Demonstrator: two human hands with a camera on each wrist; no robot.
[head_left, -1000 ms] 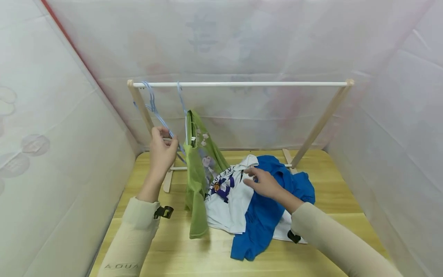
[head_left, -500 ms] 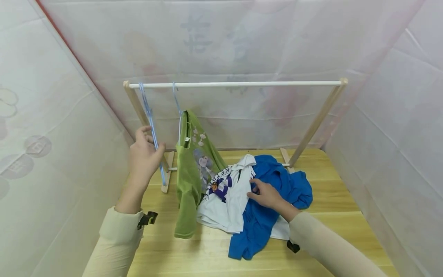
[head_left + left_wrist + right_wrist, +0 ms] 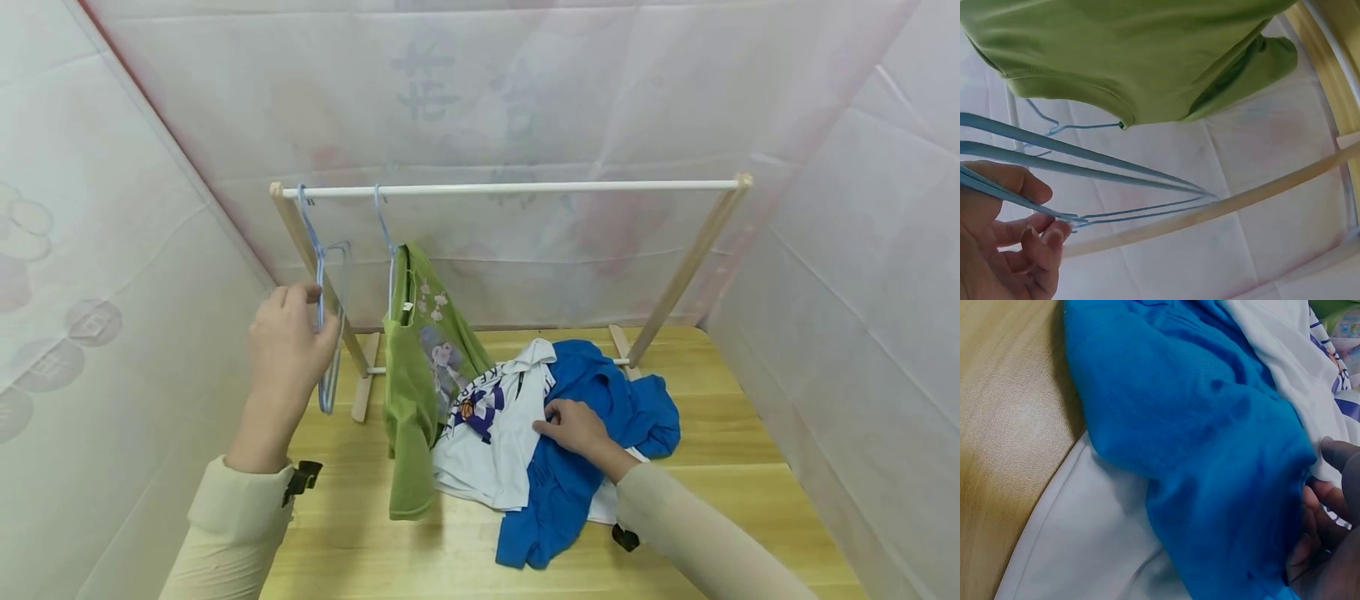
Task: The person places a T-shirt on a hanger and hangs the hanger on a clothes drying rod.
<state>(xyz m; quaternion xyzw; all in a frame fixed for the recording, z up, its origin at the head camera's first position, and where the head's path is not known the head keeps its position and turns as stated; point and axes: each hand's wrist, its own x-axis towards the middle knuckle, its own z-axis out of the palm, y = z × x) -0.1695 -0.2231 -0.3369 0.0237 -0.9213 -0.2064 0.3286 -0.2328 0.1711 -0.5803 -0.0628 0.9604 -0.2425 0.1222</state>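
Note:
My left hand (image 3: 288, 350) is at the left end of the rack, fingers curled around the side of thin blue hangers (image 3: 321, 275). In the left wrist view, the hanger bars (image 3: 1085, 156) run between thumb and fingertips. Beside them a green shirt (image 3: 408, 400) with a printed figure hangs on another blue hanger (image 3: 382, 218). My right hand (image 3: 581, 433) pinches the edge of a white T-shirt (image 3: 495, 467) with a purple print, where it overlaps a blue garment (image 3: 555, 500). The right wrist view shows thumb and fingers at that white edge (image 3: 1325, 465).
A white rod (image 3: 555, 187) on wooden legs (image 3: 690, 267) spans the back of the wooden table (image 3: 735, 500). Another white cloth (image 3: 603, 504) pokes out under the blue garment. Pale printed sheets (image 3: 480, 92) enclose the back and sides.
The left hand has moved left and slightly down, and the hangers now swing further left, apart from the green shirt. The right hand has closed in on the white T-shirt's edge.

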